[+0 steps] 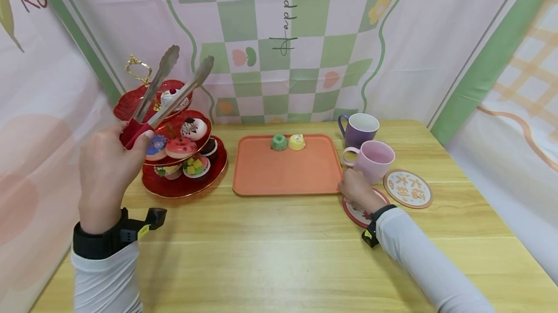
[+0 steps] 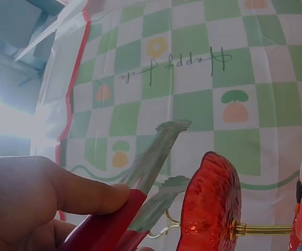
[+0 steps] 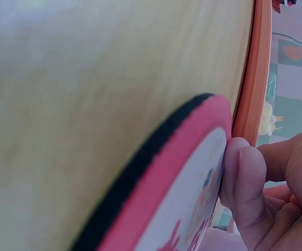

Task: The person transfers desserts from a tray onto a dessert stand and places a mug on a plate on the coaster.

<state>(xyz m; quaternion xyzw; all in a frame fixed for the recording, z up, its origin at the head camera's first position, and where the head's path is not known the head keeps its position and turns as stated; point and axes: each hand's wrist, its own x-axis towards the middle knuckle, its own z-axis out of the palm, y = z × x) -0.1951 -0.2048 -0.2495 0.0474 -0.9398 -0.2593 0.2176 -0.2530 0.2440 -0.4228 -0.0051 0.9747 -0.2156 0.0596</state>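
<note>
Nearest the camera, the bare front of the wooden counter (image 1: 244,264) reflects light. Two forearms in pale sleeves reach in over it, each fitted with a black wrist strap.

Left hand (image 1: 102,172): raised, clamped round the red grips of a pair of metal tongs (image 1: 141,128). The tongs point upward, their two scalloped tips apart. In the head view they cross in front of the tiered stand.

Right hand (image 1: 361,189): low over the counter, fingers curled, thumb and finger close together. The fingertips touch the edge of a red-rimmed coaster (image 1: 358,213); whether they pinch it cannot be told. That coaster sits just beside the tray's near right corner, partly hidden by the hand and wrist.

Farther back, right side: a second round coaster (image 1: 408,188) lies flat with printed lettering. Left side: the red three-tier stand (image 1: 174,188) carries donuts and cupcakes, its gold handle on top.

Centre: an orange rectangular tray (image 1: 287,172) lies flat. Along its far edge sit a green ring-shaped sweet (image 1: 279,143) and a yellow sweet (image 1: 297,143), side by side.

Beyond the right hand, a pink mug (image 1: 372,166) stands upright; a purple mug (image 1: 358,137) stands behind it.

Farthest: a green-and-white checked cloth (image 1: 272,17) bearing the word "Happy".
</note>
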